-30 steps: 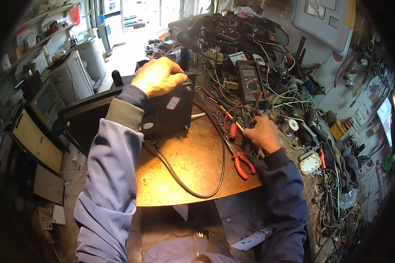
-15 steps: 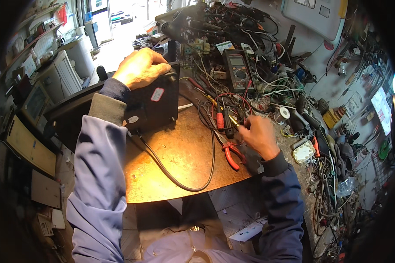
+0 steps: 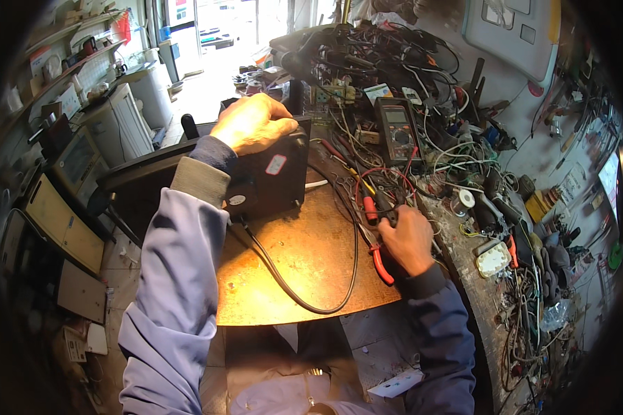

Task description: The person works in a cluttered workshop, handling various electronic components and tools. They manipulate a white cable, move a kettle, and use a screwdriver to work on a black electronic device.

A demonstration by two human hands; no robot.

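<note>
A black flat-sided box (image 3: 266, 191) with a small white-and-red label stands at the left of the wooden table. My left hand (image 3: 255, 124) rests over its top edge, fingers curled round the far corner. From the box's lower side a dark cable (image 3: 273, 272) loops across the wood. At the table's right my right hand (image 3: 408, 238) is among hand tools, its fingers bent together at a dark handle; what they grip is largely hidden. Beside it lie red-handled pliers (image 3: 382, 266) and a tool with a red handle (image 3: 370, 208).
A multimeter (image 3: 397, 131) leans beyond the tools, before a heap of tangled cables (image 3: 374, 59). A solder spool (image 3: 466, 199) and a white lump in a tray (image 3: 493, 259) sit to the right. The wooden table's (image 3: 291, 242) front edge curves near my lap.
The whole view has shifted, so things appear further right and lower. My right hand has drawn in nearer the pliers, and the shiny tip by its fingers no longer shows. My left hand stays on the box.
</note>
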